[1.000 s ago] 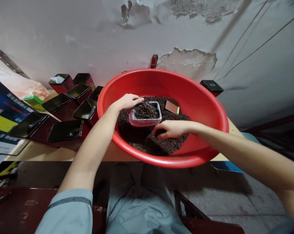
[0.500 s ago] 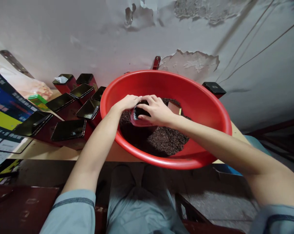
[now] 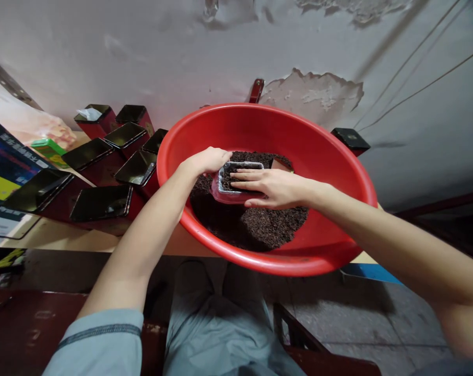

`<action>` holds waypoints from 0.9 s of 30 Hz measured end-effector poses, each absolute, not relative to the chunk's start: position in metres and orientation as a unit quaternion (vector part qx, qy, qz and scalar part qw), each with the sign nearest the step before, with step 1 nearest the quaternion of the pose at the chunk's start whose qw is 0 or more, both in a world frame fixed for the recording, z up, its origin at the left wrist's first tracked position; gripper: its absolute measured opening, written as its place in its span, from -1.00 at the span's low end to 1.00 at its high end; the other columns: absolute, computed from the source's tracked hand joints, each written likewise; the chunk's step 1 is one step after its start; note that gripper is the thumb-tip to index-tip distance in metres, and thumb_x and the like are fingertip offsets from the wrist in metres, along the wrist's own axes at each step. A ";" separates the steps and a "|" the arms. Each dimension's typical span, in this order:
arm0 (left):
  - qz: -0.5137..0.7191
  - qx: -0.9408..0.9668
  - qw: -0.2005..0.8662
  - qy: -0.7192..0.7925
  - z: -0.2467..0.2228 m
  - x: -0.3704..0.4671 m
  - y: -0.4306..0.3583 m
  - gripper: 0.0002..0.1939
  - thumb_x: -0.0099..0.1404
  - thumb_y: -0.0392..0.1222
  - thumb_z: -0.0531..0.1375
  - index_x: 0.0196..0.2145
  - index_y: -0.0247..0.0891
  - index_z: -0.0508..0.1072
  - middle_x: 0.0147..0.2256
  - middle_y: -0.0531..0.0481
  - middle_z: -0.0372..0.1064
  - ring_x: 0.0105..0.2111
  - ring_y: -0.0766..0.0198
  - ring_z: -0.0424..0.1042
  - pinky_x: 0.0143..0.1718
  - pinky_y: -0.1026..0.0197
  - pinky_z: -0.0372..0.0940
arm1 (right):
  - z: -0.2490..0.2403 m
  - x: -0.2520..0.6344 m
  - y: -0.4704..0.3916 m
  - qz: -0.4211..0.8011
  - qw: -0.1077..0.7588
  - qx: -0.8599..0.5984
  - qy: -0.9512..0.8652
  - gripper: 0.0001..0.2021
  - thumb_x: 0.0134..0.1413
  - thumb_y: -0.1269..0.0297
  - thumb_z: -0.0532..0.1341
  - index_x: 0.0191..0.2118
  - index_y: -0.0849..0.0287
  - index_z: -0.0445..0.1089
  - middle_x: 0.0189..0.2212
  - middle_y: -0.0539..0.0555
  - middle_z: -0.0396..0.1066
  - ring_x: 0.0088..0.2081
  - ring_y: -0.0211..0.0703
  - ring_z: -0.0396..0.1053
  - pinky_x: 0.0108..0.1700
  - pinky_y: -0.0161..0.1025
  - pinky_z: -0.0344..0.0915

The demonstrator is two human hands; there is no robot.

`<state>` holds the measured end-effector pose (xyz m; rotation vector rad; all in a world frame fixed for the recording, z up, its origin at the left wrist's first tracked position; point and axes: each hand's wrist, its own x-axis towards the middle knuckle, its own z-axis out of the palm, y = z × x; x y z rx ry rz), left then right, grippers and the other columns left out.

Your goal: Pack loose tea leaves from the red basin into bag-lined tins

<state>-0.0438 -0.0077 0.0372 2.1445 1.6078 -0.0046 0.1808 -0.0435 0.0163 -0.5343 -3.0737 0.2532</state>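
A large red basin (image 3: 318, 261) holds dark loose grains (image 3: 271, 227) that look like tea leaves. Inside it stands a red tin (image 3: 232, 197) with a silvery rim, filled with the same grains. My left hand (image 3: 211, 160) grips the tin's left back corner, fingers bent over the rim. My right hand (image 3: 270, 187) lies over the tin's opening with its fingers stretched out flat on the grains. Behind my right hand, a brownish flat piece (image 3: 281, 165) sticks out of the grains.
Several red tins with dark openings (image 3: 103, 203) stand left of the basin. Another dark-topped tin (image 3: 351, 139) stands behind it at the right. A green box (image 3: 49, 150) and a printed blue box (image 3: 9, 162) are at the far left. A peeling wall rises behind.
My right hand has shifted right and flattened, showing more of the tin's rim and the grains inside. My left hand still holds the tin. The view has shifted slightly.
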 end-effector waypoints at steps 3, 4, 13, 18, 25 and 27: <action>-0.002 0.779 0.232 0.582 0.038 -0.042 -0.009 -0.45 0.62 -0.04 -0.16 0.21 -0.29 0.50 0.04 -0.21 0.56 -0.43 0.19 0.53 -0.29 0.15 0.38 | 0.016 0.175 -0.044 0.067 -0.002 -0.202 -0.977 -0.28 0.39 -0.07 0.21 0.48 0.26 0.24 0.46 0.32 0.19 0.52 0.23 0.06 0.51 0.19 0.04; 0.000 0.777 0.231 0.585 0.038 -0.042 -0.009 -0.46 0.62 -0.05 -0.15 0.21 -0.29 0.50 0.05 -0.21 0.55 -0.43 0.20 0.52 -0.29 0.15 0.38 | 0.016 0.172 -0.044 0.062 -0.002 -0.213 -0.975 -0.27 0.38 -0.09 0.22 0.49 0.24 0.23 0.46 0.31 0.20 0.52 0.24 0.06 0.51 0.19 0.03; -0.002 0.805 0.195 0.560 0.035 -0.036 -0.014 -0.48 0.62 -0.11 -0.20 0.11 -0.26 0.52 -0.05 -0.14 0.59 -0.43 0.25 0.52 -0.27 0.21 0.40 | 0.020 0.164 -0.041 0.057 -0.094 -0.203 -0.973 -0.21 0.32 -0.14 0.26 0.46 0.32 0.28 0.47 0.34 0.17 0.53 0.27 0.02 0.52 0.11 0.02; 0.006 0.821 0.159 0.548 0.029 -0.036 -0.010 -0.49 0.62 -0.14 -0.19 0.06 -0.30 0.54 -0.05 -0.16 0.59 -0.35 0.22 0.54 -0.21 0.21 0.42 | 0.033 0.166 -0.039 0.091 -0.124 -0.187 -0.970 -0.24 0.26 -0.03 0.33 0.45 0.25 0.31 0.49 0.27 0.14 0.52 0.26 0.06 0.51 0.10 0.06; 0.016 0.789 0.211 0.577 0.032 -0.038 -0.012 -0.46 0.63 -0.10 -0.20 0.05 -0.32 0.54 -0.10 -0.19 0.59 -0.54 0.29 0.49 -0.37 0.23 0.40 | 0.064 0.195 -0.044 0.099 0.045 -0.248 -0.963 -0.65 0.32 0.38 0.18 0.05 0.00 0.67 0.23 0.03 0.53 0.16 -0.03 0.54 0.23 -0.13 0.43; 0.013 0.789 0.207 0.578 0.034 -0.038 -0.013 -0.46 0.63 -0.10 -0.19 0.05 -0.31 0.55 -0.08 -0.18 0.60 -0.50 0.28 0.51 -0.35 0.24 0.41 | 0.057 0.184 -0.042 0.081 0.044 -0.236 -0.967 -0.62 0.19 0.54 0.17 -0.07 0.09 0.70 0.08 0.09 0.62 0.00 -0.08 0.59 0.13 -0.18 0.46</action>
